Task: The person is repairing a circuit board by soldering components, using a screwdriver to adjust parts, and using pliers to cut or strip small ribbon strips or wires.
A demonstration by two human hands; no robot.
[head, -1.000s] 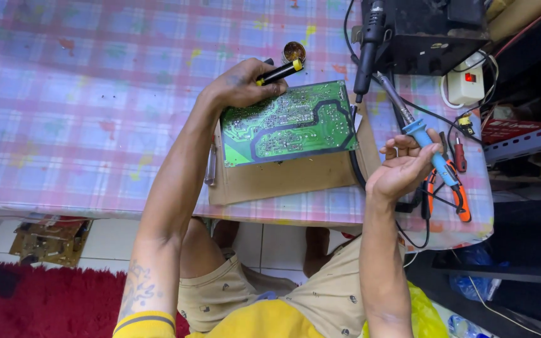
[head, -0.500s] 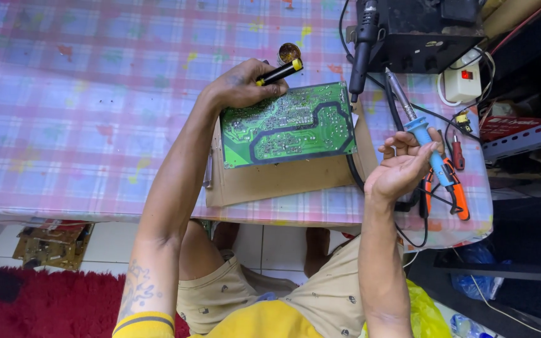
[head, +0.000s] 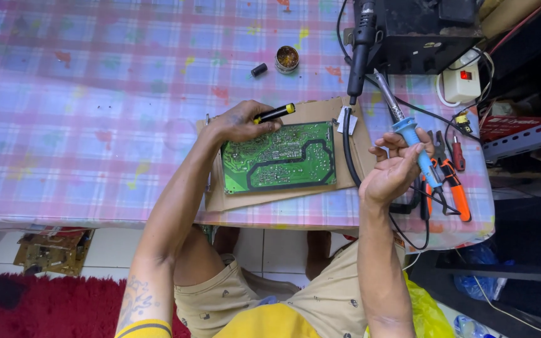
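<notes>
— Soldering prep, by the look: left hand (head: 240,122) grips a black-and-yellow tool (head: 274,113) at the green circuit board's (head: 279,156) top edge.
— And the right hand (head: 395,168)?
— Closed around a blue-handled soldering iron (head: 408,128), off the board (which lies on cardboard (head: 345,164)). Next, likely, bringing the tip over carefully.

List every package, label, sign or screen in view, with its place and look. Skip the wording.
Small white paper tag: on the black cable at the cardboard sheet's far right corner; roughly square.
Red flat box: on the grey metal shelf at the right edge; rectangular, red with pale print.
Round open tin: on the checked tablecloth beyond the green circuit board; metal rim, brownish inside.
No screens or signs show.
</notes>
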